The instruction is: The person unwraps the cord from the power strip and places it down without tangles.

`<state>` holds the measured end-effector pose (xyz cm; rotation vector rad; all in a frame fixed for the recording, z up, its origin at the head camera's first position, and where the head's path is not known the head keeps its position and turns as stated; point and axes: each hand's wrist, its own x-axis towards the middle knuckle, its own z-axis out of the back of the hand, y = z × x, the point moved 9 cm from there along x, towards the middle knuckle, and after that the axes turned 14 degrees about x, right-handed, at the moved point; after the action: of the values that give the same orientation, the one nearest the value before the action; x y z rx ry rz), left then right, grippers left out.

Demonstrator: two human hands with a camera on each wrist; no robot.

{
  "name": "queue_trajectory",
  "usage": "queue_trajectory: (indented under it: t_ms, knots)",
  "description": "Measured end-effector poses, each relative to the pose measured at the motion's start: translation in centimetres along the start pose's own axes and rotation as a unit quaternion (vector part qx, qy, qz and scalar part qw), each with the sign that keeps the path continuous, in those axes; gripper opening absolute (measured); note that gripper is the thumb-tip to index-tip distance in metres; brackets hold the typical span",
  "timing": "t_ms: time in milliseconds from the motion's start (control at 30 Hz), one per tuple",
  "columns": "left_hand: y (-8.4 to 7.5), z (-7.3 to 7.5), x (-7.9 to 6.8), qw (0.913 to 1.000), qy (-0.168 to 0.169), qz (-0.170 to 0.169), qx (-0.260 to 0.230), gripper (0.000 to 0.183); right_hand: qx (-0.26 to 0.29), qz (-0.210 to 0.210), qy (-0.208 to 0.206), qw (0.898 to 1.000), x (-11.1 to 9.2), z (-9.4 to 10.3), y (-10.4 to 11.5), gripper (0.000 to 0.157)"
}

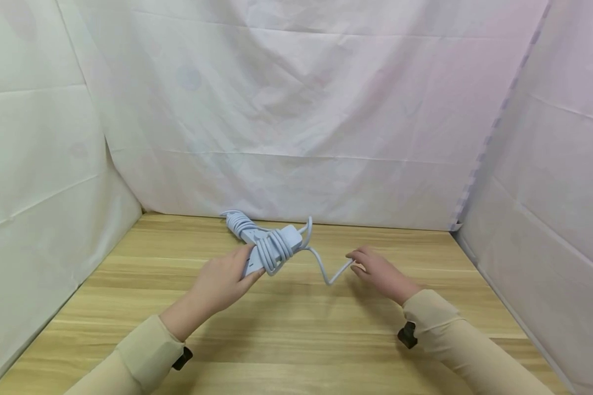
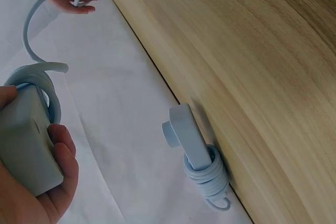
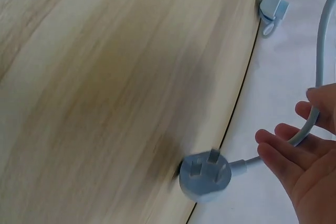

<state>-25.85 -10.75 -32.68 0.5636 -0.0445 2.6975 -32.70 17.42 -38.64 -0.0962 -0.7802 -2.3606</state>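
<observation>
My left hand [image 1: 219, 282] grips one end of a pale power strip [image 1: 291, 237], lifted at a tilt above the table. Several turns of its cord [image 1: 275, 249] are wound round the strip, and a loose length runs across to the right. That loose length is pinched by my right hand [image 1: 382, 274]. In the right wrist view, the cord [image 3: 322, 40] passes under the thumb and over the fingers, and a three-pin plug [image 3: 205, 177] hangs just beyond them. A second power strip [image 2: 190, 135] lies behind the first, with its own cord [image 2: 202, 177] wound round one end.
The wood-grain table [image 1: 296, 334] ends at a white cloth [image 1: 296, 109] hanging along the back. More cloth walls stand on the left [image 1: 34, 181] and right [image 1: 548, 181]. A small black device [image 1: 407, 334] sits below the right cuff.
</observation>
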Motion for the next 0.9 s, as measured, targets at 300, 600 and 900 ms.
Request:
queue_trajectory:
  t_ms: [300, 600, 900]
  knots:
    - [-0.3, 0.0, 0.4, 1.0, 0.001, 0.003, -0.006, 0.059, 0.033, -0.059, 0.036, 0.997, -0.4, -0.9, -0.6, 0.043]
    - [-0.3, 0.1, 0.5, 0.9999, 0.002, 0.008, -0.007, 0.056, -0.006, -0.043, 0.013, 0.999, -0.9, 0.1, 0.8, 0.044]
    - [-0.4, 0.4, 0.6, 0.9999, -0.011, 0.012, 0.002, 0.054, -0.021, 0.033, -0.038, 0.998, -1.2, 1.4, 5.9, 0.035]
